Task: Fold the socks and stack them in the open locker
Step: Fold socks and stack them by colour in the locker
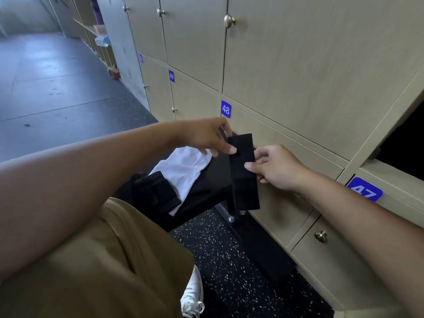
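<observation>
On the far left we saw grey floor [46, 83] running off down the aisle, bare and wide. Nearer, our tan-trousered knee [110, 260] filled the lower left, and one white shoe [192, 292] showed below it on the speckled dark mat [229, 260]. Beyond the knee stood a black bench [206, 187], carrying one white sock [181, 168] laid flat and one folded black bundle [156, 193] just beside it, touching its lower edge. The bench's end sat close against the locker fronts, leaving only a narrow strip of mat between.

Our left hand [206, 136] pinched the upper part of a black sock [243, 171], thumb on its face. Our right hand [277, 166] pinched the same sock at mid-length from the other side. It hung upright in the air, over the bench end, in front of door 48 [226, 109].

We counted three number plates: 49 [171, 76], 48 and 47 [364, 189]. Further right, above plate 47, the open locker [403, 143] gaped dark, its mouth unobstructed, well apart from the sock.
</observation>
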Demonstrator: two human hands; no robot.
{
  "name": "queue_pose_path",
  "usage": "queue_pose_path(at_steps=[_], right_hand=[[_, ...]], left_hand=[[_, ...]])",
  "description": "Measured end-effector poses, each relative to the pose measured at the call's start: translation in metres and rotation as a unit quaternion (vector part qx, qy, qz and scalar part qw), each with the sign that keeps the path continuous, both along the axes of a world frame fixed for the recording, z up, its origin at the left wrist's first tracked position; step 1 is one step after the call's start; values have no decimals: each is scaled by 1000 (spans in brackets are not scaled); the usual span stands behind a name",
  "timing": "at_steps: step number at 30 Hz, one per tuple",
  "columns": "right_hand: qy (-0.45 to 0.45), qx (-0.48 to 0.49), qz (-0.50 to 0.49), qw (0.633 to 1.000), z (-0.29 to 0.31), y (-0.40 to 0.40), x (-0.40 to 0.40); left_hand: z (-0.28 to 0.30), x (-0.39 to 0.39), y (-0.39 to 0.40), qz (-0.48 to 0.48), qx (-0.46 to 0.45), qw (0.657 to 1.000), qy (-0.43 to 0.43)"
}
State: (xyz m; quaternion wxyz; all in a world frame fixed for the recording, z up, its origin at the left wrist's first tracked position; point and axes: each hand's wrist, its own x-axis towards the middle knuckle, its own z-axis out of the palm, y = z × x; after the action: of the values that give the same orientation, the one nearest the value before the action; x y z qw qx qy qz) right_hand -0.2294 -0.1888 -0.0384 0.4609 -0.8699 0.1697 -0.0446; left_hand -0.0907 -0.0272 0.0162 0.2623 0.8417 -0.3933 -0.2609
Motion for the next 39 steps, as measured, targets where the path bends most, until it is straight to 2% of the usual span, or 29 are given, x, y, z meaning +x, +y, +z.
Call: queue_pose_path(at_steps=[3,6,8,13,17,25,30,39], right_hand=[[1,-21,8,1000,1,4,2],[-3,-32,15,999,4,9,1],[-2,-33,16,999,5,12,-1],[-5,-39,20,999,8,19,-8],[-8,-44,22,999,11,23,-15],[-21,-41,15,999,18,23,-28],[-32,-25,6,999,23,18,-35],[-79,-6,-35,996,47,6,-60]], left_hand=[[-2,2,28,-22,92,994,-60],[-5,5,61,-67,203,969,-120],[-7,6,77,-91,252,955,-130],[-10,7,92,-111,303,938,-131],[-24,5,93,-130,332,919,-170],[-21,6,91,-130,336,907,-217],[3,10,94,-129,283,928,-207],[41,-8,66,-111,134,963,-206]])
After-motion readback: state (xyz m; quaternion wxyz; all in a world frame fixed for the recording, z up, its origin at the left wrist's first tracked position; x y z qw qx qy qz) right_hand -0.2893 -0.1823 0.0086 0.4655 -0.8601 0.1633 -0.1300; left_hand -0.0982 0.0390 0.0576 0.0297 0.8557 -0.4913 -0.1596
